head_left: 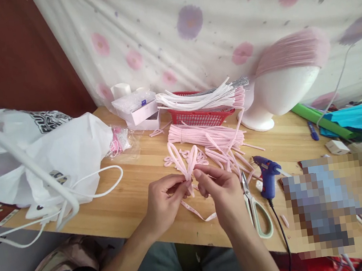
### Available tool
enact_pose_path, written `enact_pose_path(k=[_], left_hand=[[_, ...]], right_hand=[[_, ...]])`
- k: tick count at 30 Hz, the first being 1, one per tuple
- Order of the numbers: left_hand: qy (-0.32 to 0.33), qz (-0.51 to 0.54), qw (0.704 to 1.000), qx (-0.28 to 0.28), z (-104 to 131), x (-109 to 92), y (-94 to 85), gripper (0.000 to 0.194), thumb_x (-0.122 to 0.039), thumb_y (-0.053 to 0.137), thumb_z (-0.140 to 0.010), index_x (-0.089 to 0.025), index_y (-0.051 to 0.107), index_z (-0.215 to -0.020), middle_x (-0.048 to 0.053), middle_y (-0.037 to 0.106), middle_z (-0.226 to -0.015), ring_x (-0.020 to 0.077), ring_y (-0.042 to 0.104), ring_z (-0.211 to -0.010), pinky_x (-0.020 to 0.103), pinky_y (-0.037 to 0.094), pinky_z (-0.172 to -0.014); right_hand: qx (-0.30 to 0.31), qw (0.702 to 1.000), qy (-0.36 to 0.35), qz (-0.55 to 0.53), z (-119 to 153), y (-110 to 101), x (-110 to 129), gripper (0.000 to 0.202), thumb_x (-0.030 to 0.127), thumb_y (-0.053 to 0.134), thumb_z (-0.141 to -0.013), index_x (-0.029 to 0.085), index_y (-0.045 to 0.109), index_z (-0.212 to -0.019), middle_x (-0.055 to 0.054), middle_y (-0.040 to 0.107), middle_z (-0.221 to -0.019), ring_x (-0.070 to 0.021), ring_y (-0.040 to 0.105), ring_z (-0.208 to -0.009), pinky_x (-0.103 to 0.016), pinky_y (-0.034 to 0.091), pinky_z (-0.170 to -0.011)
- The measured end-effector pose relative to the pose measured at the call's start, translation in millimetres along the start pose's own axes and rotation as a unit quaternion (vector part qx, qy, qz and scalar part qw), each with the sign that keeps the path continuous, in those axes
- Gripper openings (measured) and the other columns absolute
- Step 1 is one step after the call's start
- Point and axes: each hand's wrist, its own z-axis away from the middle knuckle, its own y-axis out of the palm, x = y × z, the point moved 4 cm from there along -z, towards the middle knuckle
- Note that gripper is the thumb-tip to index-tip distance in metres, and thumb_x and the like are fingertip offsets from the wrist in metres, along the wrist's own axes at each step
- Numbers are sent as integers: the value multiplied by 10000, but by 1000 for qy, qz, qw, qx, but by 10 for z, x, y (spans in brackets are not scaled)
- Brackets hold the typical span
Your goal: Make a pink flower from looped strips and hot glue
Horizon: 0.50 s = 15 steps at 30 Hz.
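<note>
"What's between the hands there?"

"Seen from the head view, a pair of pink pipe-cleaner loops, standing up like rabbit ears, just above the table. The left hand pinches them at the base, thumb against fingers."

"And the right hand?"

"Thumb and forefinger are bent close at the right loop's foot. Whether they grip it, I can't tell."

"What lies around them?"

"Small pink coils just behind the loops, then a bundle of pink pipe cleaners. Behind that, white pipe cleaners lie across a red basket. A measuring tape curls under the hands."

"Any tools?"

"Scissors with pale green handles, beside the right hand, and a blue glue gun just right of those. Farther back, a white mannequin head wears a pink covering."
</note>
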Motion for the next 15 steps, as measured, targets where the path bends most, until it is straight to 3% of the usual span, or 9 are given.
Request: enact_pose_path(k=[5,11,15], left_hand=[[12,-10,1000,9,-7,11,16,247,-326,632,-940,-136,773,-870,69,732,-783,151,670,-677,224,555,-645],[33,-28,999,17,5,-40,57,219,-282,630,-943,-153,785,-857,76,762,-836,162,696,-722,230,558,-681],[30,-32,999,13,3,-72,66,226,-283,623,-945,-153,791,-869,87,775,-850,172,709,-725,246,577,-694]], right_hand=[[-67,986,-130,76,179,105,-43,220,293,784,-772,184,765,-963,-26,676,-778,-153,651,-670,-285,581,-612],[-137,944,-240,182,269,155,10,108,244,725,-854,169,726,-931,-15,643,-763,-126,606,-642,-258,562,-588],[-145,927,-270,215,281,166,36,71,215,677,-895,176,715,-941,-13,640,-761,-121,602,-641,-247,540,-579]])
